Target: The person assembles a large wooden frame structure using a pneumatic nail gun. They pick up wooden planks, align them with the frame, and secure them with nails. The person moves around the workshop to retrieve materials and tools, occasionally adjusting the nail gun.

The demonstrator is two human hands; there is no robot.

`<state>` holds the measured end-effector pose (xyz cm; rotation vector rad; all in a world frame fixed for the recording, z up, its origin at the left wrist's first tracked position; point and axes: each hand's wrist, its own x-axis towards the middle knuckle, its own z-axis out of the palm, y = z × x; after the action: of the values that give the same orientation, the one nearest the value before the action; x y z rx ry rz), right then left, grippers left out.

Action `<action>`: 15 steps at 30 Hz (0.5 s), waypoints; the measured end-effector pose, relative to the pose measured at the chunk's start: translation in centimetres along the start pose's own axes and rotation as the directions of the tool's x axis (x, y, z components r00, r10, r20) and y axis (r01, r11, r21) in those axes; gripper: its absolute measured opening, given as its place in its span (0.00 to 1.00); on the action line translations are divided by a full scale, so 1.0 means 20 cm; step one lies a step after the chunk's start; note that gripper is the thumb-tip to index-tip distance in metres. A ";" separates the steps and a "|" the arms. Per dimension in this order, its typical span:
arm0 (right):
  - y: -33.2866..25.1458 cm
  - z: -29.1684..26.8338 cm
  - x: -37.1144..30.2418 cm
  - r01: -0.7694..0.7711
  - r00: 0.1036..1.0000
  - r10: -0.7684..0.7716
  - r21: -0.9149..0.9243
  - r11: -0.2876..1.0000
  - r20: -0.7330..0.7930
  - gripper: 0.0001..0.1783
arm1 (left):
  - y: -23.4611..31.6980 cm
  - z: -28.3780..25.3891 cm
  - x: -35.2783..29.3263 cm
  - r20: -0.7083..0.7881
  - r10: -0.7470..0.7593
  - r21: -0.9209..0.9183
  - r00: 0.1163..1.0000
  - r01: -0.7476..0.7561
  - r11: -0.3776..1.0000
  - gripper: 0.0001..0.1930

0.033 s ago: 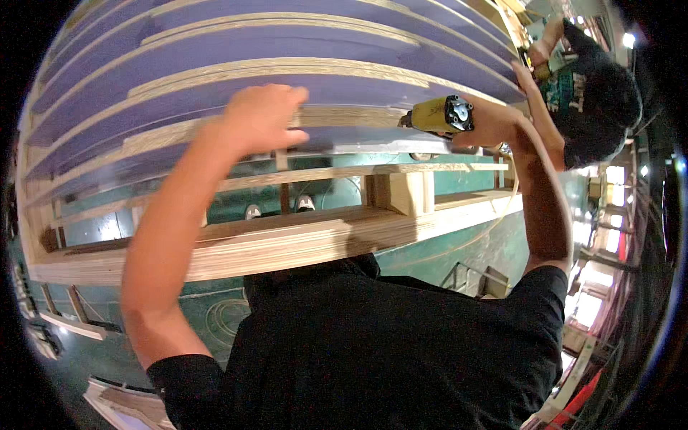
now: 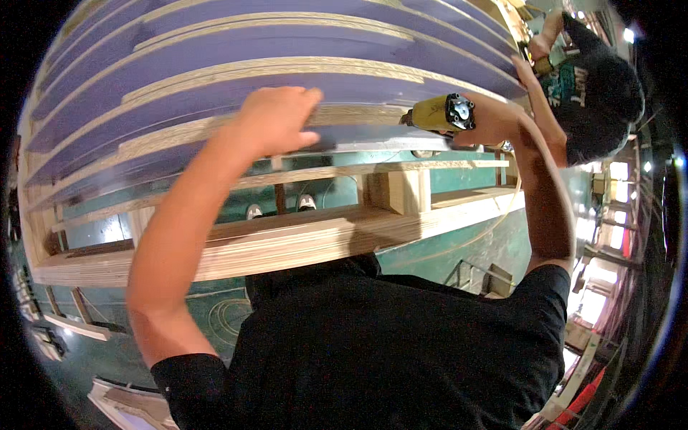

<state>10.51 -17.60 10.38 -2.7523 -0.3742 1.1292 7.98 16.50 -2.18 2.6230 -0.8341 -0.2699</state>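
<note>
Looks partway along, judging by the rows: shows wooden strips [image 2: 315, 66] laid left to right across the purple surface [image 2: 229, 44], from the far side down to the near. Cannot tell fastened strips from loose ones, nor count any work left. At the near side, shows an open bay with green floor [image 2: 459, 179] below, crossed by a thin rail [image 2: 344, 171] and bounded by a thick layered beam [image 2: 287, 251].

Holds a yellow-and-black power tool [image 2: 433, 115] in the right hand [image 2: 491, 122], closed around a mostly hidden grip; points the nose left, toward the left hand [image 2: 279, 122], at the nearest broad strip [image 2: 355, 115]. Keeps the left hand spread, thumb and fingers apart, pinching nothing visible, over that same strip; cannot tell touching from hovering. At far right, shows a co-worker [image 2: 595, 107] in dark clothing.
</note>
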 end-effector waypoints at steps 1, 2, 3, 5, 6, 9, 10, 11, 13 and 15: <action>0.03 0.02 0.00 -0.066 0.996 0.066 -0.004 0.998 0.052 0.27 | 0.09 0.08 0.07 0.011 0.016 0.009 1.000 -0.016 1.000 0.23; 0.05 0.03 -0.04 0.000 1.000 -0.001 -0.052 0.999 -0.029 0.27 | 0.17 0.15 0.14 -0.006 0.018 -0.001 1.000 -0.018 1.000 0.22; 0.11 0.05 -0.02 0.023 0.999 -0.025 -0.058 0.998 -0.036 0.27 | 0.24 0.22 0.20 -0.026 0.016 -0.011 1.000 -0.017 1.000 0.21; 0.23 0.03 -0.01 0.066 0.996 -0.068 -0.054 0.996 -0.049 0.28 | 0.32 0.28 0.33 -0.086 0.017 -0.019 0.996 -0.019 1.000 0.20; 0.26 -0.05 -0.03 0.014 1.000 -0.013 0.044 0.999 -0.020 0.26 | 0.34 0.28 0.39 -0.131 0.008 -0.019 0.991 -0.011 1.000 0.19; 0.40 -0.01 0.01 0.274 0.960 -0.272 0.031 0.961 -0.062 0.26 | 0.39 0.28 0.41 -0.141 -0.019 -0.015 0.990 0.017 1.000 0.16; 0.41 -0.02 0.02 0.273 0.961 -0.270 0.042 0.961 -0.053 0.28 | 0.39 0.26 0.40 -0.120 -0.041 -0.021 0.992 0.039 0.999 0.15; 0.42 -0.03 0.03 0.263 0.964 -0.261 0.035 0.964 -0.057 0.29 | 0.40 0.25 0.41 -0.098 -0.059 -0.009 0.993 0.058 0.998 0.15; 0.43 -0.04 0.05 0.244 0.968 -0.242 0.018 0.970 -0.065 0.31 | 0.41 0.22 0.42 -0.057 -0.095 0.017 0.994 0.096 0.995 0.15; 0.44 -0.05 0.07 0.195 0.980 -0.194 0.040 0.980 -0.033 0.32 | 0.41 0.21 0.42 -0.060 -0.112 -0.020 0.992 0.111 0.994 0.16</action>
<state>13.62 -25.66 8.20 -2.6234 -0.5938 1.0354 9.26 4.16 -3.32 2.6524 -0.6629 -0.2238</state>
